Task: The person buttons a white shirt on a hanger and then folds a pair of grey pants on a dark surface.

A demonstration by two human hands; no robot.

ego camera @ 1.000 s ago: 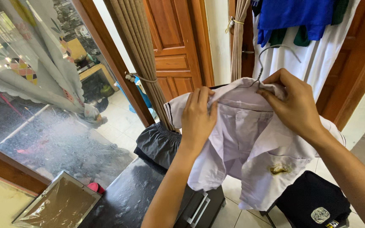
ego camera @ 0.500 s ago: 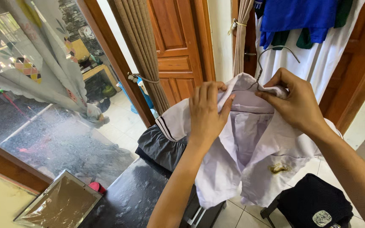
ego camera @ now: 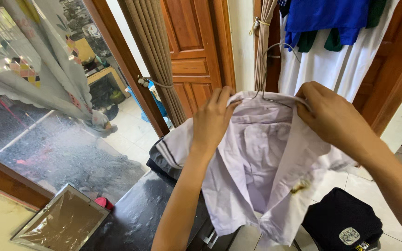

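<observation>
I hold a white short-sleeved shirt up in front of me, its open front toward me. A thin metal wire hanger sits inside its collar, hook pointing up. My left hand grips the left side of the collar and shoulder. My right hand grips the right side of the collar over the hanger's arm. The shirt has a dark-trimmed left sleeve and a small gold emblem on its chest pocket.
Below the shirt stands a dark table with a grey garment on its far end. A folded black garment lies at lower right. Blue, green and white clothes hang on a wooden door behind. Curtains and a glass window are left.
The shirt's shoulders have spread wider over the hanger, and the hanger's hook has shifted left. Both hands moved apart along the collar.
</observation>
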